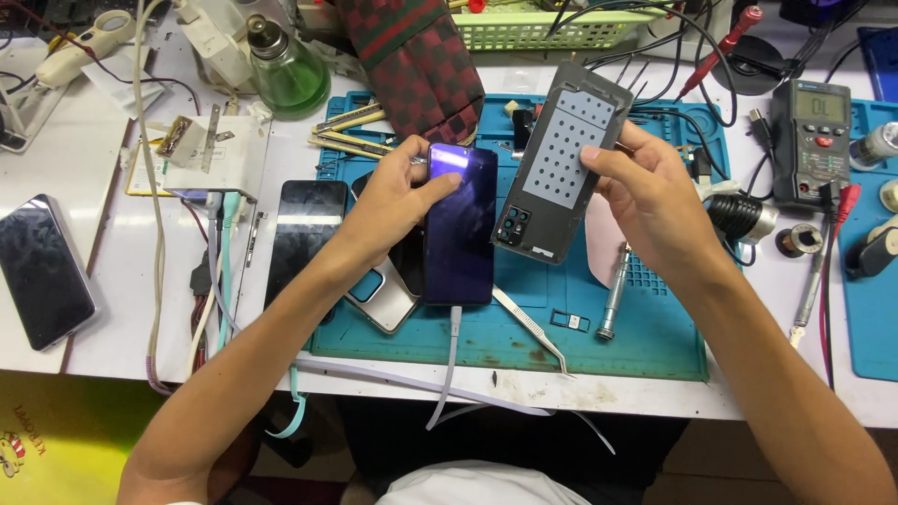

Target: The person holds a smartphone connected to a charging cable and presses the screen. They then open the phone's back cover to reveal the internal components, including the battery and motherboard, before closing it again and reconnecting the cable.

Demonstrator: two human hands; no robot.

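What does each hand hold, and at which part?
Left hand grips the dark phone at its upper left edge; right hand holds the grey back cover by its right edge.

The left hand (398, 192) covers the dark phone's (460, 224) left edge; a silver phone (385, 297) lies half hidden beneath it, and the blue mat (875, 281) runs off the right edge

Open passage exists only on the teal mat (655, 346) at lower right of centre, between the tweezers (533, 329) and the screwdriver (615, 290), and along the bare white bench edge (655, 397) below it. Left of centre is blocked by a dark phone (304, 238) and hanging cables (217, 281). The upper frame is obstructed by a green bottle (288, 67), checkered pouch (416, 65), probe leads (711, 56) and multimeter (810, 140).
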